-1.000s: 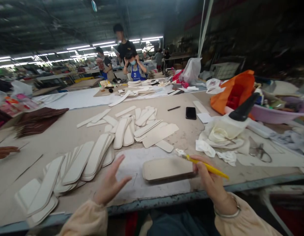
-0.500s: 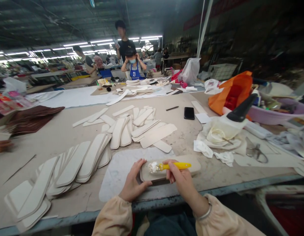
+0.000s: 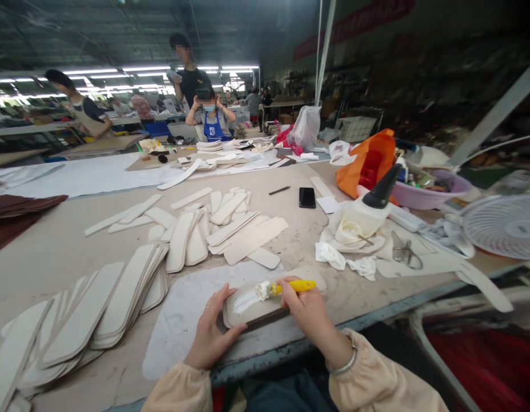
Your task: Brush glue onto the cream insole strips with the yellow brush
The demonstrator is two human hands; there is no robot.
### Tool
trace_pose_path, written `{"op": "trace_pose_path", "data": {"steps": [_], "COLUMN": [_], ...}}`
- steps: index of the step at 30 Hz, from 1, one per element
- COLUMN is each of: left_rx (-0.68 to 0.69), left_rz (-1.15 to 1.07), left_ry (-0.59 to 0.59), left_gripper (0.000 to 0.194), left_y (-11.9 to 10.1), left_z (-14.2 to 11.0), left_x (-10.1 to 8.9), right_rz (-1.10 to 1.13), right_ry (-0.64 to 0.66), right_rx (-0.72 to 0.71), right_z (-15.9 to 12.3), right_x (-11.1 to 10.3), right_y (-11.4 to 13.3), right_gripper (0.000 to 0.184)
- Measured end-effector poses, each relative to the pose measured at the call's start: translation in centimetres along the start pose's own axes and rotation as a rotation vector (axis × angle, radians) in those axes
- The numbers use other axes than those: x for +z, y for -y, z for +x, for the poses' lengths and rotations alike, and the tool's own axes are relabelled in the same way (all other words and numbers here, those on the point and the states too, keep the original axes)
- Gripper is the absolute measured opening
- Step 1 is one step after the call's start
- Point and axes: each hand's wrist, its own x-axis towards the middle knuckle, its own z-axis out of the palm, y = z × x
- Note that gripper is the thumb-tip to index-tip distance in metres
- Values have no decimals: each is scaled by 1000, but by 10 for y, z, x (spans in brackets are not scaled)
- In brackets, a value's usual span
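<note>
My right hand is closed round the yellow handle of a brush. White paste clings to its bristles, which rest on a long beige panel with rounded ends. A white wet streak lies on the panel's left part. My left hand grips the left end of the panel, thumb at the near edge and fingers at the far edge. The panel appears to lie on others like it, at the table's front edge. Beneath is a pale sheet.
Many beige strips lie in fanned piles to the left and ahead. At right stand a cut-open white jug, scissors, a phone, crumpled tissues and an orange bag. Co-workers are beyond the table.
The brush has spread a white streak over the panel's left part. The view has turned right, so things appear further left, and a white round basket has come into view.
</note>
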Motion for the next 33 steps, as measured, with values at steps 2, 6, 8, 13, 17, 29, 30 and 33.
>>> {"op": "trace_pose_path", "data": {"steps": [2, 6, 8, 13, 17, 29, 30, 33], "left_rx": [-5, -6, 2, 14, 27, 8, 8, 4], "left_rz": [1, 7, 8, 6, -15, -55, -46, -25], "left_ry": [1, -2, -5, -14, -21, -1, -3, -1], "left_gripper": [79, 78, 78, 80, 83, 90, 90, 87], "left_y": [1, 3, 3, 1, -2, -4, -4, -4], "left_z": [0, 0, 0, 2, 2, 1, 1, 2], "left_x": [0, 0, 1, 0, -1, -1, -1, -2], "right_rz": [-70, -223, -292, -348, 21, 213, 181, 95], "right_ry": [-54, -182, -233, -315, -163, 172, 158, 109], "right_rx": [21, 83, 101, 68, 61, 134, 128, 126], "right_z": [3, 9, 10, 2, -9, -20, -19, -15], "right_x": [-17, -56, -74, -90, -58, 34, 30, 11], "right_y": [-5, -15, -19, -12, 5, 11, 10, 7], "right_gripper": [37, 37, 36, 33, 36, 31, 31, 33]}}
